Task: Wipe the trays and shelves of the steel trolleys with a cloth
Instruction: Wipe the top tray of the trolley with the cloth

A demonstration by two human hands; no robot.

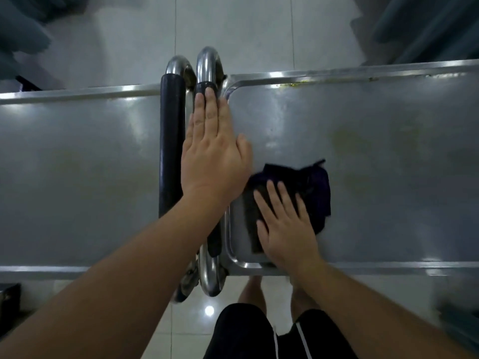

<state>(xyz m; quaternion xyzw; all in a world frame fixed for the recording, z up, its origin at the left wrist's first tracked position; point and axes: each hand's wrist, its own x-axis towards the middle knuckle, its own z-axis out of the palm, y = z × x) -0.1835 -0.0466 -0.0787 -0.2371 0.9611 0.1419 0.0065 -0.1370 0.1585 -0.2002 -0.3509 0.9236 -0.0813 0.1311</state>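
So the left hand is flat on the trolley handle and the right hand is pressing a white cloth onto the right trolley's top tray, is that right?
Not quite. In the head view the cloth is dark, black with a purple tinge, not white. The rest holds: the left hand lies flat on the trolley handle, and the right hand presses the cloth onto the right trolley's top tray.

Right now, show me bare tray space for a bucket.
Free: the left tray, and the right tray beyond the dark cloth. Crowded: the handles between them, under the left hand; right hand presses the cloth.
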